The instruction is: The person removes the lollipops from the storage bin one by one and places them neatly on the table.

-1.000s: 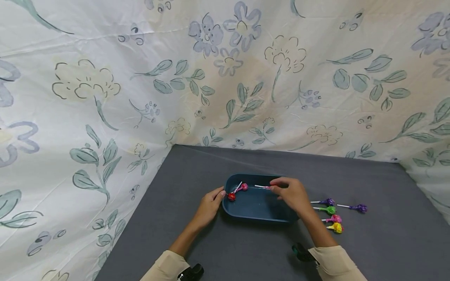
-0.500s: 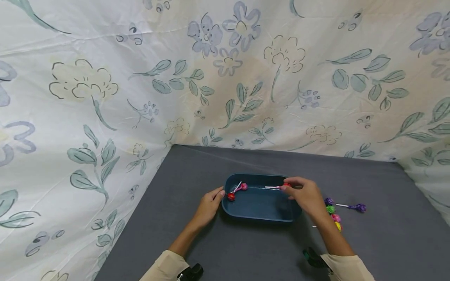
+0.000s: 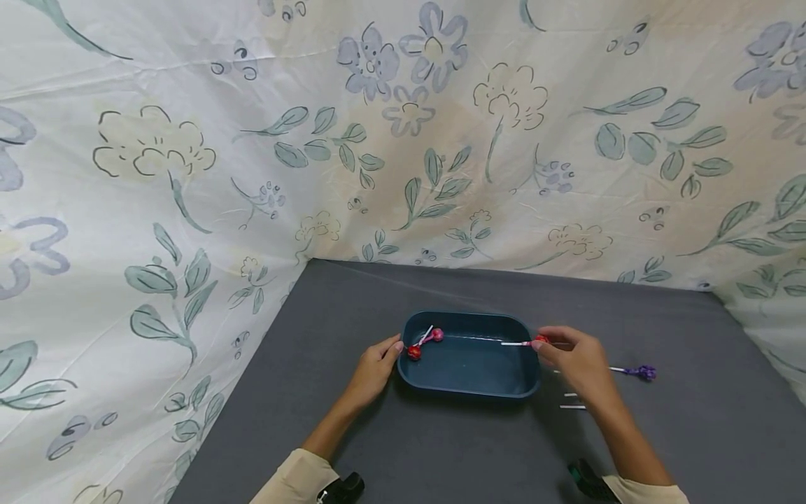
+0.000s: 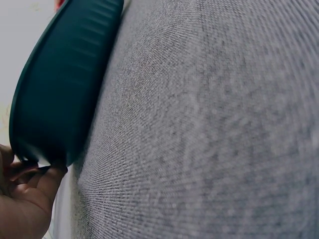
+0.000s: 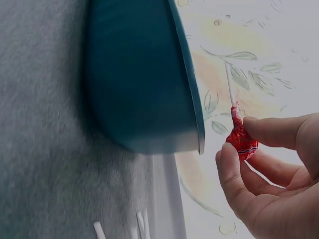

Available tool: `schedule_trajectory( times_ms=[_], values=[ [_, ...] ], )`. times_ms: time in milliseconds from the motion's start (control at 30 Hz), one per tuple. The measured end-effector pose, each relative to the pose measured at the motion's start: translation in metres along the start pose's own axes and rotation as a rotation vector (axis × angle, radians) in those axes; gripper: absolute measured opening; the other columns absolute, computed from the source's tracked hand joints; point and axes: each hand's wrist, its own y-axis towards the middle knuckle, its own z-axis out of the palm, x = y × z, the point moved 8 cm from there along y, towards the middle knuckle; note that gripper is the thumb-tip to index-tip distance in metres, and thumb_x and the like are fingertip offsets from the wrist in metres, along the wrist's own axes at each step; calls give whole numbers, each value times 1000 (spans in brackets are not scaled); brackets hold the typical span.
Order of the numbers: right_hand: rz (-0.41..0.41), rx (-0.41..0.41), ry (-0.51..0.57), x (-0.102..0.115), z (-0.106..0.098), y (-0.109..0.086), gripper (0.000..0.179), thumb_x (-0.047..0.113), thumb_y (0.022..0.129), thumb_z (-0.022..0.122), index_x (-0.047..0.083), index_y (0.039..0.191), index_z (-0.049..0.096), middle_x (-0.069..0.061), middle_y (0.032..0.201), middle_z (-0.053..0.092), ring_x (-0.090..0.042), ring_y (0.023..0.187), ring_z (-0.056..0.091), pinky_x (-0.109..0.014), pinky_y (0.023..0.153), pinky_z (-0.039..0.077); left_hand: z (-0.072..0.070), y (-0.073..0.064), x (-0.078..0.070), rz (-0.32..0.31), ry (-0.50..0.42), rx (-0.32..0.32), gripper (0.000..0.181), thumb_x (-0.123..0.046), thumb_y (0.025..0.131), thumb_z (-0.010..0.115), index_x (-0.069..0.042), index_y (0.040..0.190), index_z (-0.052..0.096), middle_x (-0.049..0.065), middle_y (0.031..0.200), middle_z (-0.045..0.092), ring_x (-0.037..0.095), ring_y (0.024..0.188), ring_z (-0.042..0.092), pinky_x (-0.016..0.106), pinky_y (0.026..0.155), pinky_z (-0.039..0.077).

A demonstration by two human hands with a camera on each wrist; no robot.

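My right hand pinches a red-wrapped lollipop by its candy head, between thumb and fingertips. Its white stick points left, over the right rim of the dark blue tray. My left hand holds the tray's left end, thumb at the rim and fingers against the outer wall, as the left wrist view shows. Inside the tray, near that end, lie a red lollipop and a pink lollipop with sticks crossing.
A purple lollipop lies on the grey cloth to the right. Several white sticks show beside my right forearm, which hides their heads. A floral curtain stands behind and on the left.
My right hand has moved right with the red lollipop, from above the tray's inside to its right rim. It now covers the lollipop heads on the cloth. My left hand stays put.
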Motion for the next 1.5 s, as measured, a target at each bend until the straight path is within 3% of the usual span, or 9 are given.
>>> schedule_trajectory(
  times_ms=[200,300,467,800,900,967,1100,1300,1500],
  values=[
    [19,-10,-35,-8,-12,-4,45,29,106,69,-1,140,65,-25,130,70,-36,107,75,-31,83,64,2,1,0,6,0,-1,47,-27,114,52,6,148,58,22,150,59,37,144,53,55,121,39],
    [49,-20,-62,-14,-19,-5,46,33,106,69,3,140,66,-24,130,71,-33,102,77,-29,72,61,3,2,0,2,-2,-1,47,-26,114,52,5,148,58,22,151,59,37,144,53,55,121,39],
    [106,-19,-64,-25,-27,-6,51,38,106,67,5,144,63,-25,132,70,-33,100,77,-37,58,56,4,2,1,4,-27,-11,45,-25,113,54,3,148,59,19,149,61,34,142,55,56,121,39],
    [123,-32,-72,-43,-39,-6,59,43,107,64,1,147,60,-31,138,65,-30,91,77,-36,65,62,4,2,0,-23,-8,-10,47,-30,113,53,-1,149,59,13,138,70,21,121,60,49,116,46],
    [145,-37,-52,-50,-42,-6,60,44,106,65,0,148,59,-32,138,65,-29,84,76,-37,63,62,4,2,0,-29,-5,-5,47,-30,113,53,-1,150,59,10,107,72,19,109,63,37,101,53],
    [155,-43,-60,-55,-45,-6,60,44,106,65,0,147,60,-32,138,64,-27,83,75,-36,63,61,5,2,1,-49,-18,-1,47,-31,113,53,-3,151,58,4,87,61,17,91,60,28,84,49],
    [170,-63,-91,-63,-51,-7,60,44,106,66,0,147,60,-32,138,64,-23,84,74,-34,62,60,6,3,2,-52,-25,6,47,-31,113,53,-3,151,58,-1,77,51,14,73,51,24,66,41],
    [206,-78,-98,-74,-59,-6,56,39,106,67,1,146,61,-30,133,67,-17,83,72,-37,60,57,5,3,0,-24,-9,0,47,-30,114,51,-1,150,58,5,86,60,11,81,55,23,76,45],
    [180,-89,-129,-83,-68,-5,53,34,105,69,-1,144,63,-24,122,75,-10,81,72,-30,65,57,6,2,2,-48,-16,-2,46,-30,114,53,-3,151,58,6,85,59,18,84,58,26,77,47]
  ],
)
